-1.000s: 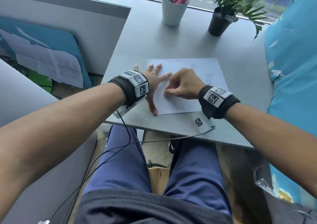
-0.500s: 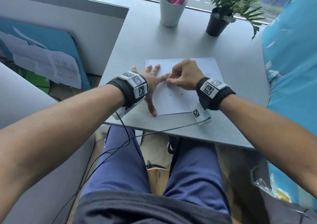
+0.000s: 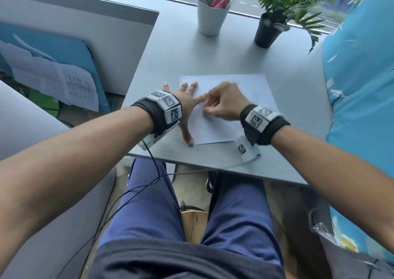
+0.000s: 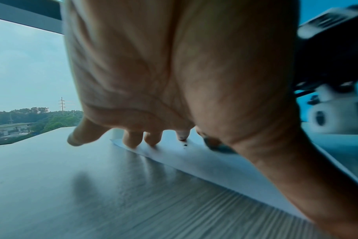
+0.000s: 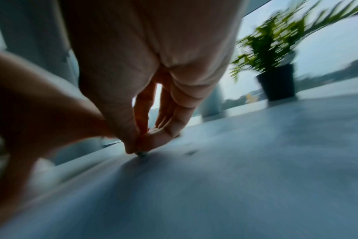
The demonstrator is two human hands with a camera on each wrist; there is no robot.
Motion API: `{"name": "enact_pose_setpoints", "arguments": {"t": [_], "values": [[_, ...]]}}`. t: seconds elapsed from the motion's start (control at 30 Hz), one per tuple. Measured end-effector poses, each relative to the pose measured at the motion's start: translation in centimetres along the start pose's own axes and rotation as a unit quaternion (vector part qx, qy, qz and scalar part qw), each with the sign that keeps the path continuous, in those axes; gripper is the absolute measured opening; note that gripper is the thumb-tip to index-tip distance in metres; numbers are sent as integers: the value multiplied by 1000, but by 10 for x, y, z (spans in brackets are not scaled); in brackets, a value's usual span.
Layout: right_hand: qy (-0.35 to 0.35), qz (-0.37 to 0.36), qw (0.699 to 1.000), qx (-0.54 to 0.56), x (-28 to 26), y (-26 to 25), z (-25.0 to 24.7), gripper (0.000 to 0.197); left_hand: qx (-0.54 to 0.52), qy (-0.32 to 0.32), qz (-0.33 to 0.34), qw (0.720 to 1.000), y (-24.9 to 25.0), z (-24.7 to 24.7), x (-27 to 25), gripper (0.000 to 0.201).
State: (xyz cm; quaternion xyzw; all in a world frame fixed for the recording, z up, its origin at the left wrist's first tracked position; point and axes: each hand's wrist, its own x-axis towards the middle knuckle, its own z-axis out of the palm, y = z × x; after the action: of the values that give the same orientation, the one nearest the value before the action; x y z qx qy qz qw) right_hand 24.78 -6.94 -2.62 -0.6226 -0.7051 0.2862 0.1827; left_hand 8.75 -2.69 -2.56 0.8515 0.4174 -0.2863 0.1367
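- Head: our left hand (image 3: 187, 105) lies spread, pressing the sheet of paper (image 3: 245, 86) at its 9 o'clock edge. Our right hand (image 3: 223, 103), at 3 o'clock of it, is bunched in a pinch.
- Left wrist: straight fingertips rest on the sheet. There are only a few dark specks (image 4: 185, 145), so we judge the work is at an early stage.
- Right wrist: thumb and fingers pinch a tiny dark piece (image 5: 141, 154) at the hand's 6 o'clock, touching the sheet.
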Motion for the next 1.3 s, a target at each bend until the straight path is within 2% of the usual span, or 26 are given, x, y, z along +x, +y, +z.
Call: {"name": "enact_pose_setpoints", "arguments": {"t": [0.07,0.13,0.17,0.3,0.37,0.43,0.57,0.6,0.77,0.83,0.97,1.03,1.17,1.23,1.3], "values": [[-84,-34,996,8,-24,-13,17,3,1,-1,-2,1000,1,0,1,165],[-126,-53,991,5,-32,-13,21,5,0,-3,-5,1000,1,-1,1,166],[-112,-49,992,2,-25,-8,16,6,2,-4,-5,1000,1,-1,0,166],[19,17,1000,-15,20,23,-18,8,1,-6,-4,1000,2,-2,-2,164],[36,23,999,-10,25,25,-20,9,2,-8,-8,1000,2,-2,-2,163],[10,1,1000,-7,9,14,-9,5,7,-10,-12,1000,4,-3,-1,163],[-102,-54,993,-9,-26,1,11,6,8,-17,-19,1000,6,-4,2,167],[-96,-54,994,-7,-20,5,7,5,10,-19,-19,1000,7,-5,1,166],[29,19,999,-13,27,25,-23,11,17,-15,-22,999,10,-8,-2,164],[13,3,1000,-20,15,16,-14,9,23,-14,-26,999,10,-8,-1,166],[-110,-42,993,-7,-29,-1,11,6,32,-11,-27,999,11,-7,-2,167],[-91,-46,995,-15,-17,5,4,7,29,-11,-24,999,10,-7,-3,167],[40,22,999,-24,25,26,-26,11,22,-12,-17,1000,8,-6,-4,166],[26,16,999,-22,18,20,-21,6,25,-11,-19,999,8,-6,-3,166],[-30,-14,999,-11,-4,7,-3,9,27,-10,-21,999,9,-5,-1,166]]}}
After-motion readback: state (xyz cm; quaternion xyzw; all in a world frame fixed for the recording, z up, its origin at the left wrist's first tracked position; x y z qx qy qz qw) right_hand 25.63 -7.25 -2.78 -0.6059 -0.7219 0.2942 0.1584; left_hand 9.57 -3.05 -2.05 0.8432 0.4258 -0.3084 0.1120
